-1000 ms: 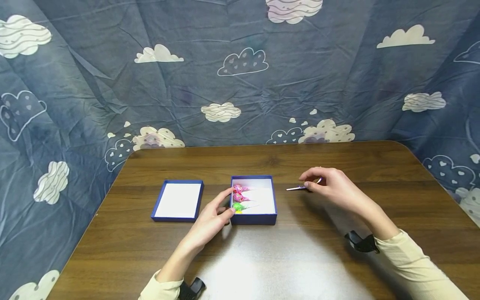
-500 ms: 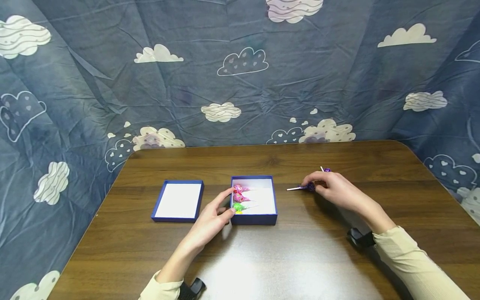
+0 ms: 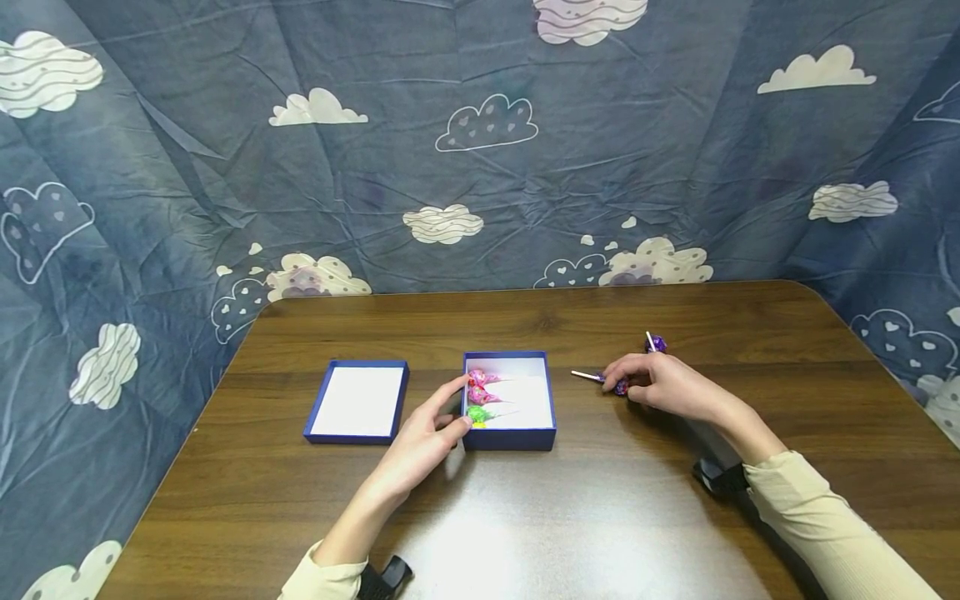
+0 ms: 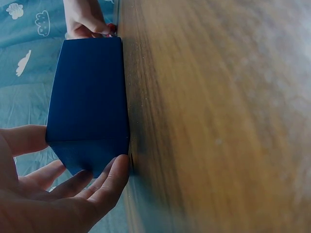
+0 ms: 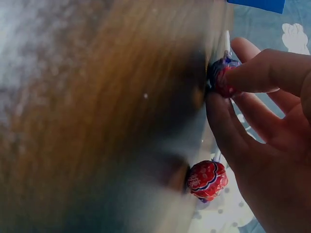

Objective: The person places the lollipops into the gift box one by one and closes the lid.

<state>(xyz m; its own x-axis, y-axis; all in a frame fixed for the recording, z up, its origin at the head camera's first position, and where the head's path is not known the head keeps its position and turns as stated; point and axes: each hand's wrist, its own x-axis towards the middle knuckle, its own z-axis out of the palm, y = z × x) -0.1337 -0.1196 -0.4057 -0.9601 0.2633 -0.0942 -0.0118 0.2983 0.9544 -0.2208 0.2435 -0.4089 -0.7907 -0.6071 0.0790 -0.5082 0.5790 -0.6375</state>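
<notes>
A blue box [image 3: 510,438] with a white inside stands without its lid at the middle of the table. Two pink lollipops [image 3: 480,394], a green one [image 3: 477,413] and a bit of yellow wrapper lie along its left side. My left hand [image 3: 422,435] holds the box's left end, fingertips at the wall and rim. To the right, my right hand [image 3: 667,385] pinches a purple-and-red wrapped lollipop [image 5: 222,80] by its head, its white stick pointing left. Just behind this hand lies a second purple-and-red lollipop [image 5: 208,180].
The box's lid [image 3: 356,402], white inside with blue edges, lies upturned to the left of my left hand. A brown wooden table [image 3: 420,325] carries everything. A blue cloud-print curtain [image 3: 480,183] hangs behind and beside it.
My right hand has come down onto the nearer lollipop, its stick turning slightly. The other purple lollipop has come into view behind it. My left hand and the box keep their place.
</notes>
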